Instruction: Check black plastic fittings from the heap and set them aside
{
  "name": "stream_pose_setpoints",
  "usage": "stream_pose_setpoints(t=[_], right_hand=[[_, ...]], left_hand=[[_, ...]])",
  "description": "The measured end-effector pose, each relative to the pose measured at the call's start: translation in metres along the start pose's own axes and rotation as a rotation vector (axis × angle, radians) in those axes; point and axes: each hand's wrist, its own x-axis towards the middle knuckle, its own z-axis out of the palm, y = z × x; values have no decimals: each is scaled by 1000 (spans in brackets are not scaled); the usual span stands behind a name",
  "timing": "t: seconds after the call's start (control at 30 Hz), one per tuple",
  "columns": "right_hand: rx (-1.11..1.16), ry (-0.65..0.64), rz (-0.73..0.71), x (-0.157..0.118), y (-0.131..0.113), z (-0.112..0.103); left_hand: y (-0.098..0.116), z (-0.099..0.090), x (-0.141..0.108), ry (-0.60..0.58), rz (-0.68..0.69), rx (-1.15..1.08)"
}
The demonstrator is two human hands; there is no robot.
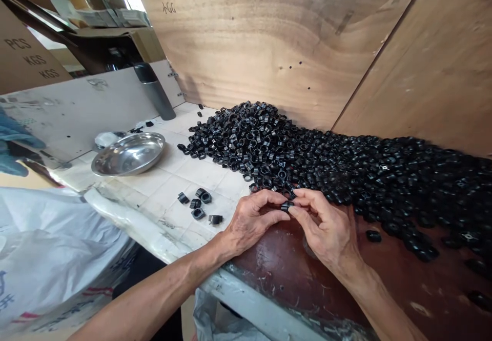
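Observation:
Between my fingertips is a small black plastic ring (286, 206), held just above the reddish-brown board. My left hand (253, 218) pinches it from the left with thumb and fingers. From the right, my right hand (326, 225) grips the same piece, its thumb and forefinger closed on it. Fingertips partly cover the ring. Right behind my hands rises a large heap of black rings (253, 136). Several loose black rings (198, 213) lie on the pale tabletop to the left of my left hand.
A shallow metal bowl (130, 156) rests on the left, with a dark grey bottle (156, 92) behind it. Flatter black parts (384, 177) spread along the right. A wooden panel (261, 48) closes off the back. White sacks (49, 259) stand at lower left.

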Motion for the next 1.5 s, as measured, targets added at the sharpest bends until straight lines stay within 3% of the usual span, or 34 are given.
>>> stream_pose_setpoints(t=[0.23, 0.33, 0.5, 0.83, 1.1, 1.23, 1.4, 1.5], right_hand=[[-58, -59, -182, 4, -8, -6], [-84, -114, -159, 3, -4, -9], [-204, -87, -87, 2, -4, -9], [-45, -118, 19, 4, -12, -15], [53, -110, 64, 5, -7, -11], [-84, -125, 35, 4, -10, -11], [11, -90, -10, 3, -11, -8], [90, -108, 114, 2, -10, -3]], left_hand=[[0, 1, -1, 19, 11, -23], [1, 2, -1, 18, 26, -26], [0, 2, 0, -14, 76, -26], [-2, 1, 1, 51, -19, -25], [1, -2, 1, 6, 57, 35], [0, -2, 1, -3, 77, 69], [-2, -2, 0, -20, 72, 113], [-6, -3, -2, -50, 178, 213]])
